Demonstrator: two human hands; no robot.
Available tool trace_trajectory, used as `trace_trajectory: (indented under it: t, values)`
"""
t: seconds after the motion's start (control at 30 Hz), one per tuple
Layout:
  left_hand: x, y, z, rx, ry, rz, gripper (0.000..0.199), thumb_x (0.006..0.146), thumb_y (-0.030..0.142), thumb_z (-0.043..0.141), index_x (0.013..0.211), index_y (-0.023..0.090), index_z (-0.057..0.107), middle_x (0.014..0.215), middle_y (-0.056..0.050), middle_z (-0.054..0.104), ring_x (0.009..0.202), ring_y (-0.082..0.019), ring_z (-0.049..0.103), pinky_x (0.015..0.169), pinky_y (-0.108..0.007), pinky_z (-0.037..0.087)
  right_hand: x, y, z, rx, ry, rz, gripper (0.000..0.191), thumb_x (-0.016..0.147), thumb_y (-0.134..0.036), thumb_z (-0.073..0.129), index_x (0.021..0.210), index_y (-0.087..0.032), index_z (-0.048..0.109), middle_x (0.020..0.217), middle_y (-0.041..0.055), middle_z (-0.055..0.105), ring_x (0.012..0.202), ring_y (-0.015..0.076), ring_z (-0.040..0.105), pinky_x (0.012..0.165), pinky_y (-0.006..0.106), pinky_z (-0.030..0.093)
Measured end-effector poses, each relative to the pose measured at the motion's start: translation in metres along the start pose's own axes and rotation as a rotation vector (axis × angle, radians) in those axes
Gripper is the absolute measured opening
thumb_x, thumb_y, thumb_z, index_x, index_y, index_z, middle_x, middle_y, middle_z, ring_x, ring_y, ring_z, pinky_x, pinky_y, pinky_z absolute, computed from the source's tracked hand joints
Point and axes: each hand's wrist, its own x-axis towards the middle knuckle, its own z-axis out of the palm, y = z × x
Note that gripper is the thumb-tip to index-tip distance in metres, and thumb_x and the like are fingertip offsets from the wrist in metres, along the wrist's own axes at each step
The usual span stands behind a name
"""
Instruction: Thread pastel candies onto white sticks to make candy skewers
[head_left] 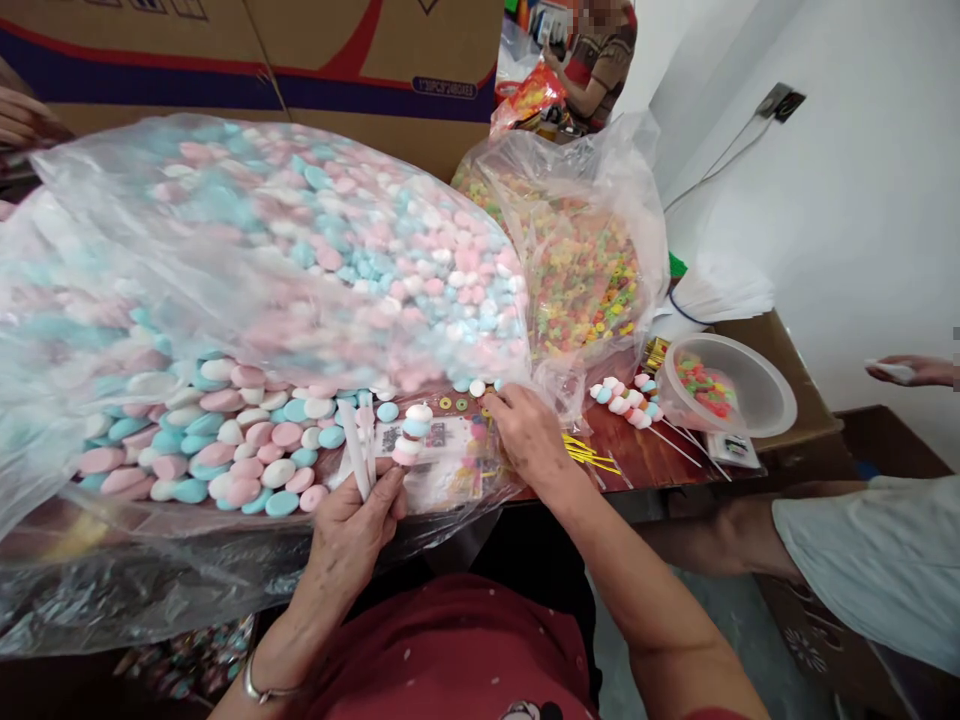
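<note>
My left hand (358, 520) is closed around several white sticks (360, 440) and a skewer with stacked pink, blue and white candies (414, 432), standing upright above the fingers. My right hand (525, 430) reaches to the table's small ring candies (461, 404), its fingertips pressed together by one ring; whether they grip it is too small to tell. Loose pastel candies (247, 450) spill from a large clear bag (300, 250) left of my hands. Under the hands lie printed clear packets (442, 460).
A bag of colourful rings (585, 270) stands behind my right hand. Finished-looking skewers (626, 402), yellow ties (589, 452) and a plastic bowl (772, 395) lie right. A cardboard box (375, 60) stands behind. Other people are at the far left, back and right.
</note>
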Motion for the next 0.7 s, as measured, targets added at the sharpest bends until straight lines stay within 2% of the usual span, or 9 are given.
trace_trajectory:
  t: [0.1,0.2,0.27,0.3,0.4,0.47,0.53,0.57,0.7]
  values:
    - [-0.001,0.001,0.0,0.004,0.015,-0.003,0.038,0.065,0.042,0.076,0.09,0.016,0.064,0.046,0.005,0.051,0.034,-0.005,0.032,0.033,-0.017,0.021,0.02,-0.008,0.0,-0.103,-0.181,-0.01,0.022,0.094,-0.015,0.047,0.109,-0.016,0.063,0.105,0.0129,0.063,0.093,0.024,0.06,0.076,0.035,0.052]
    - [-0.001,0.001,-0.002,0.023,0.008,-0.01,0.037,0.065,0.043,0.077,0.088,0.016,0.065,0.046,0.005,0.051,0.035,-0.006,0.033,0.033,-0.017,0.022,0.023,-0.017,-0.002,-0.126,-0.2,-0.009,0.019,0.094,-0.016,0.047,0.104,-0.015,0.063,0.105,0.0126,0.064,0.094,0.0249,0.061,0.072,0.035,0.053]
    - [0.0,0.0,-0.003,0.025,-0.003,-0.012,0.037,0.064,0.043,0.078,0.086,0.015,0.066,0.047,0.004,0.051,0.035,-0.005,0.034,0.033,-0.017,0.022,0.016,-0.017,-0.006,-0.127,-0.109,-0.026,0.017,0.094,-0.017,0.047,0.1,-0.017,0.063,0.101,0.0099,0.065,0.09,0.0236,0.061,0.07,0.034,0.052]
    - [0.0,-0.001,-0.003,0.02,-0.008,-0.012,0.038,0.064,0.043,0.078,0.086,0.015,0.066,0.047,0.004,0.052,0.035,-0.005,0.034,0.032,-0.017,0.022,0.01,-0.014,-0.01,-0.12,-0.02,-0.031,0.018,0.095,-0.017,0.046,0.098,-0.018,0.063,0.098,0.0084,0.065,0.088,0.0225,0.061,0.07,0.033,0.052]
    - [0.001,-0.003,-0.003,0.007,0.003,-0.014,0.038,0.065,0.044,0.078,0.087,0.016,0.066,0.047,0.005,0.052,0.035,-0.005,0.033,0.033,-0.016,0.023,-0.011,0.009,-0.025,-0.062,0.374,0.034,0.024,0.097,-0.015,0.039,0.1,-0.021,0.062,0.096,0.0067,0.066,0.089,0.0185,0.061,0.078,0.029,0.052]
    - [0.0,-0.004,-0.003,-0.003,0.014,-0.009,0.038,0.066,0.043,0.078,0.088,0.016,0.065,0.047,0.005,0.052,0.035,-0.005,0.034,0.033,-0.016,0.023,-0.021,0.032,-0.034,-0.043,0.585,0.09,0.019,0.095,-0.016,0.044,0.101,-0.02,0.062,0.097,0.008,0.066,0.091,0.0189,0.062,0.081,0.03,0.052]
    - [-0.001,-0.002,-0.001,-0.019,0.014,-0.003,0.037,0.067,0.042,0.077,0.089,0.016,0.064,0.046,0.006,0.052,0.035,-0.005,0.034,0.033,-0.016,0.022,-0.025,0.053,-0.037,-0.121,0.624,0.16,0.017,0.093,-0.016,0.047,0.099,-0.019,0.063,0.092,0.009,0.065,0.087,0.0209,0.062,0.076,0.031,0.051]
    - [-0.001,-0.001,0.0,-0.028,0.007,-0.005,0.037,0.068,0.042,0.077,0.089,0.016,0.063,0.046,0.006,0.052,0.035,-0.005,0.034,0.034,-0.016,0.022,-0.024,0.06,-0.036,-0.164,0.585,0.168,0.017,0.091,-0.014,0.048,0.097,-0.019,0.063,0.09,0.0089,0.065,0.083,0.0212,0.061,0.073,0.031,0.05]
    - [-0.003,0.01,0.006,-0.052,-0.035,-0.02,0.036,0.074,0.043,0.074,0.091,0.015,0.06,0.047,0.006,0.053,0.036,-0.003,0.033,0.037,-0.016,0.022,-0.017,0.064,-0.023,-0.2,0.458,0.1,0.021,0.089,-0.009,0.047,0.093,-0.018,0.065,0.089,0.0109,0.068,0.082,0.0229,0.061,0.072,0.032,0.047]
